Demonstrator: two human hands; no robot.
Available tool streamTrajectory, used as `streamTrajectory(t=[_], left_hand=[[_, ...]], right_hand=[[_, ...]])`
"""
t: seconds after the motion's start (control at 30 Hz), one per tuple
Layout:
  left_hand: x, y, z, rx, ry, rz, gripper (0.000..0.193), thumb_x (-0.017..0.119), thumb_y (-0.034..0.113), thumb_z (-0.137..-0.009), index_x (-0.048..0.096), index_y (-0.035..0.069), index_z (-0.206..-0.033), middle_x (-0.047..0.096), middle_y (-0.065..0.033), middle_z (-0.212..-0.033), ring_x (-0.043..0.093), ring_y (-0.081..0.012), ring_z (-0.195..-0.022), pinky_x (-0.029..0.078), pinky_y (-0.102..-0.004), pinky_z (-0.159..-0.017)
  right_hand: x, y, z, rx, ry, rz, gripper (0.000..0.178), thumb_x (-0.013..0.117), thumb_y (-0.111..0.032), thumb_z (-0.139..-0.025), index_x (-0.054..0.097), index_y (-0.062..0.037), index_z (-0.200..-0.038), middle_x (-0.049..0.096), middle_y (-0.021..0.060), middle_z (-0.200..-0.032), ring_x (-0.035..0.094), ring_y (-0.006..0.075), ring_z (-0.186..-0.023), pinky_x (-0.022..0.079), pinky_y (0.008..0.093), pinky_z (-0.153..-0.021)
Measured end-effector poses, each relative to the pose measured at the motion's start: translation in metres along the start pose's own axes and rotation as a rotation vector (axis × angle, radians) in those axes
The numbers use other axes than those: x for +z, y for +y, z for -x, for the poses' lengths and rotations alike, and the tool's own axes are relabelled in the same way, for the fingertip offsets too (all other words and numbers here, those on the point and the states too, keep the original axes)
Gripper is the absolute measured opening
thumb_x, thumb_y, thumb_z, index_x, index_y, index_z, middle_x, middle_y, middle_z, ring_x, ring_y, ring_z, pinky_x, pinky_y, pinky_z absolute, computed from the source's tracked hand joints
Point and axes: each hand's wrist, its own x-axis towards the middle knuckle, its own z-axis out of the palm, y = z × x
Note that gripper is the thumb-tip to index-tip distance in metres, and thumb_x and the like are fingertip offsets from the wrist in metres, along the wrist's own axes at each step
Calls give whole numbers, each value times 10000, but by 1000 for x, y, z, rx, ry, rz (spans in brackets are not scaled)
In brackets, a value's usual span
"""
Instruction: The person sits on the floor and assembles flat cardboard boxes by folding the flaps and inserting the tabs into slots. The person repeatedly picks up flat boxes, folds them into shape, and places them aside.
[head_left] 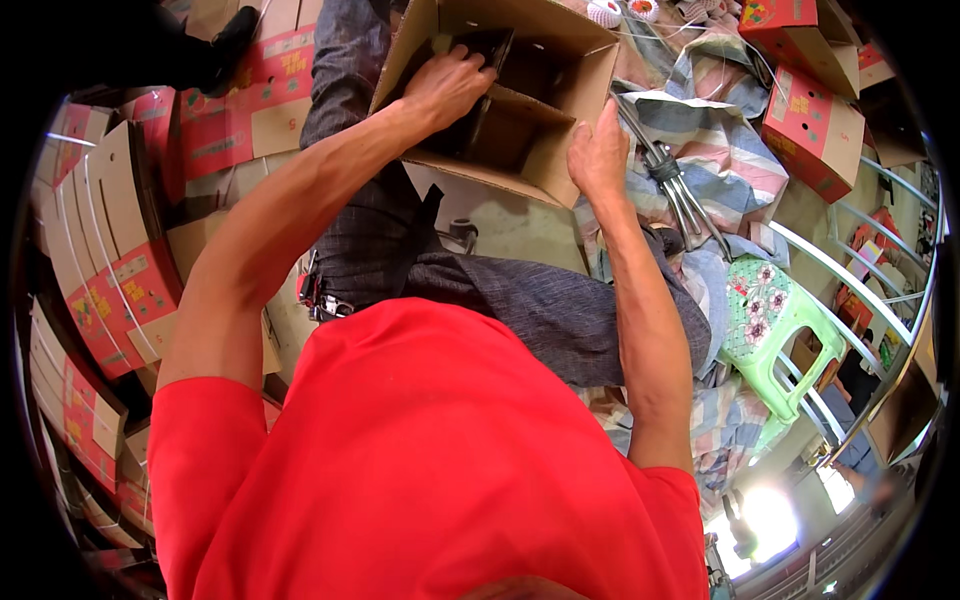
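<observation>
1. At the top of the view, the open cardboard box (590, 72) sits tilted, its mouth toward the camera, with cardboard dividers (528, 104) crossing inside it.
2. The left hand (448, 88) hangs over the left part of the box, knuckles up and fingers bent down at the dividers; I cannot tell whether the fingertips pinch the cardboard.
3. The left forearm (330, 170) slants up and inward, crossing the box's left near corner.
4. The right hand (600, 155) stands upright at the box's right wall, thumb at the rim and fingers close together along the outside; how firmly it presses cannot be told.
5. The right forearm (635, 270) rises almost straight, elbow only slightly bent.
6. Open room shows in the compartments to the right of the left hand, and bare floor (550, 235) lies below the box's near edge.
7. Just right of the right hand, metal rods (680, 190) lie on striped cloth (735, 140); a green stool (750, 315) stands farther out.
8. Strapped cartons (120, 290) bound the left side, apart from the left forearm.
</observation>
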Motion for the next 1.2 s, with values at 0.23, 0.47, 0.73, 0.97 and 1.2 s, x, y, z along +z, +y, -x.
streamTrajectory(t=[0.23,0.47,0.73,0.97,1.2], left_hand=[[-1,-5,-17,125,-153,-38,169,684,80,-857,732,66,-1018,745,-125,-955,720,-343,-980,610,-447,-794],[-1,-10,-19,188,-175,99,233,662,66,-855,673,47,-1086,703,-182,-974,737,-389,-843,607,-488,-712],[14,-14,-7,157,-149,108,337,623,80,-884,633,68,-1221,683,-148,-996,736,-367,-859,606,-476,-689],[25,-17,-1,137,-104,139,292,599,101,-913,636,78,-1202,701,-145,-1030,733,-363,-913,605,-487,-714],[7,-4,16,70,-42,51,186,621,101,-873,655,35,-1044,715,-157,-995,701,-343,-970,557,-456,-880]], right_hand=[[-2,2,1,-5,10,-49,356,539,-33,-964,458,107,-1282,674,398,-964,635,606,-950,461,664,-841],[-3,-7,1,101,-5,-42,371,542,-14,-952,440,100,-1289,685,373,-905,653,590,-907,480,660,-823],[-2,-21,3,97,-38,-44,297,561,-25,-951,452,83,-1205,686,351,-863,661,573,-862,487,654,-782],[-2,-24,5,112,-34,-80,242,528,-28,-979,475,65,-1196,684,369,-951,638,598,-924,477,661,-820],[-15,-40,30,132,6,-147,390,499,-34,-1010,457,85,-1379,676,393,-1095,643,590,-1021,493,639,-873]])
